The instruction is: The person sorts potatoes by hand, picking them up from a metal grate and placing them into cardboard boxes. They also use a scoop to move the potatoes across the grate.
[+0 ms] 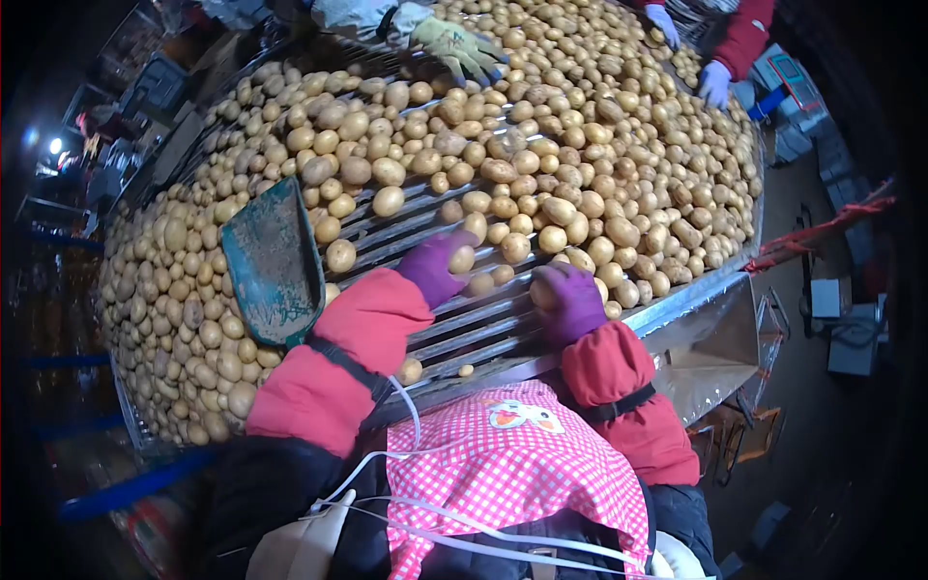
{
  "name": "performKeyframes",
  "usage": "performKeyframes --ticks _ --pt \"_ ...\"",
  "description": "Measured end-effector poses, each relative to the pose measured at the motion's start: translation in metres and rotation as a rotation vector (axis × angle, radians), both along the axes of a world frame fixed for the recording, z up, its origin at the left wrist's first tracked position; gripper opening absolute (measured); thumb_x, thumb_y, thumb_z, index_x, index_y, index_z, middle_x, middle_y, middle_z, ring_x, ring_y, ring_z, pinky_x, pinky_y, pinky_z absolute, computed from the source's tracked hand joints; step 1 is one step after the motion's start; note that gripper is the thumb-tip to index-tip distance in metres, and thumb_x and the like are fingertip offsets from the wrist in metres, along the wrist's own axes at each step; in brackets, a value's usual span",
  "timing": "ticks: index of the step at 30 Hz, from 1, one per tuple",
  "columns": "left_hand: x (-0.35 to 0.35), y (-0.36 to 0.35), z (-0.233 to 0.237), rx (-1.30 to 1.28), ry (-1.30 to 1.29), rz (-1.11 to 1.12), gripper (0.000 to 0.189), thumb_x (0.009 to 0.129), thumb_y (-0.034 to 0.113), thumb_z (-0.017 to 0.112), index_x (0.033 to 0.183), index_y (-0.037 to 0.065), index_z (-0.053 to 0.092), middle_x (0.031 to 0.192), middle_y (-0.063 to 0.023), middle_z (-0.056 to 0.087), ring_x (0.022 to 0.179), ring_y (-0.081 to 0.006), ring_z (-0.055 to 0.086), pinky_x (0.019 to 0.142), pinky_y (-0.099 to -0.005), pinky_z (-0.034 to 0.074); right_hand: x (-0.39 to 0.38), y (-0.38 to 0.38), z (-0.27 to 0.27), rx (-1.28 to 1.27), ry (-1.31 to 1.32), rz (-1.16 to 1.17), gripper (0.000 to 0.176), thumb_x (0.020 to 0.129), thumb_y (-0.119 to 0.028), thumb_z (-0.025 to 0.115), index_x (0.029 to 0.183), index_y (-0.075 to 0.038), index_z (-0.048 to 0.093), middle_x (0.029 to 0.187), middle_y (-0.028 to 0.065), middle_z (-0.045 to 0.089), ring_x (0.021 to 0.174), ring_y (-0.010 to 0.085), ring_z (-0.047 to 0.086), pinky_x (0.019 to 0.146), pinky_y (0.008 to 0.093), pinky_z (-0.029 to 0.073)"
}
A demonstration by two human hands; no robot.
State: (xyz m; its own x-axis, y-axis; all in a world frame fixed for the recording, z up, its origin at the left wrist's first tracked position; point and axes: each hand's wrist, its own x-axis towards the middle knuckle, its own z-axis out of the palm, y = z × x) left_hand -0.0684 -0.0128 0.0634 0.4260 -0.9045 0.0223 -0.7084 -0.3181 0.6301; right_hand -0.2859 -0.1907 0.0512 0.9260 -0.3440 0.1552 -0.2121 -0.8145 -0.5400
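Observation:
Both of my hands wear purple gloves and reach over the metal slats [488, 333] at the near edge of a wide bed of potatoes [619, 164]. The fingers of my left hand [432, 268] are curled round a potato [462, 259], with a few loose potatoes just beyond it. To the right, my right hand [572, 302] is closed on another potato [543, 294], partly hidden by the glove. A worn green scoop [275, 261] rests on the potatoes left of my left forearm.
Across the bed, a co-worker's yellow-gloved hand [459, 50] lies over the potatoes. Another person's pale-gloved hand [715, 84] is at the far right. A metal chute [701, 348] stands off the bed's right edge, near a red-wrapped bar [822, 227].

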Motion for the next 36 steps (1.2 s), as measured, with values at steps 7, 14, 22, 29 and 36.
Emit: performKeyframes --ticks 7,14,22,29,36 --pt "-0.024 -0.01 0.046 -0.287 1.441 0.16 0.057 0.093 0.041 0.062 0.136 0.009 0.043 0.1 -0.0081 0.059 0.063 -0.0065 0.047 0.05 -0.0179 0.035 -0.045 -0.014 0.046 2.086 -0.661 -0.329 0.064 0.096 -0.057 0.037 0.124 -0.003 0.055 0.088 0.0236 0.067 0.052 0.0242 0.055 0.042 0.0295 0.04" --pt "-0.094 -0.081 0.051 -0.265 1.153 -0.114 0.075 0.083 0.015 0.073 0.148 0.012 0.034 0.116 -0.0102 0.057 0.091 -0.0137 0.057 0.077 -0.0267 0.05 -0.101 0.004 0.05 1.95 -0.668 -0.712 0.042 0.096 -0.036 0.049 0.119 -0.001 0.057 0.1 0.0221 0.067 0.082 0.0352 0.066 0.063 0.043 0.054" --pt "-0.068 -0.165 0.015 -0.251 0.234 -0.015 0.102 0.07 0.017 0.083 0.151 0.001 0.025 0.142 -0.0173 0.046 0.123 -0.0223 0.052 0.097 -0.0351 0.049 -0.181 -0.011 0.035 2.145 -1.016 -0.619 0.061 0.099 -0.058 0.038 0.133 -0.009 0.052 0.122 0.0173 0.062 0.112 0.0364 0.059 0.086 0.0479 0.051" --pt "-0.06 -0.145 0.008 -0.362 0.449 0.091 0.069 0.09 0.01 0.066 0.15 0.004 0.032 0.136 -0.0151 0.051 0.107 -0.0181 0.058 0.087 -0.0282 0.051 -0.272 0.01 0.013 1.604 -1.301 -1.052 0.047 0.097 -0.046 0.05 0.13 -0.014 0.057 0.121 0.0149 0.064 0.106 0.0307 0.065 0.072 0.04 0.055" --pt "-0.04 -0.077 0.02 -0.336 0.493 0.265 0.057 0.09 0.006 0.06 0.145 0.005 0.043 0.128 -0.0117 0.056 0.104 -0.0142 0.059 0.086 -0.0255 0.05 -0.526 0.044 -0.135 -0.093 -0.477 -1.293 0.042 0.095 -0.024 0.06 0.131 -0.003 0.053 0.117 0.0174 0.061 0.104 0.0259 0.062 0.084 0.0355 0.052"
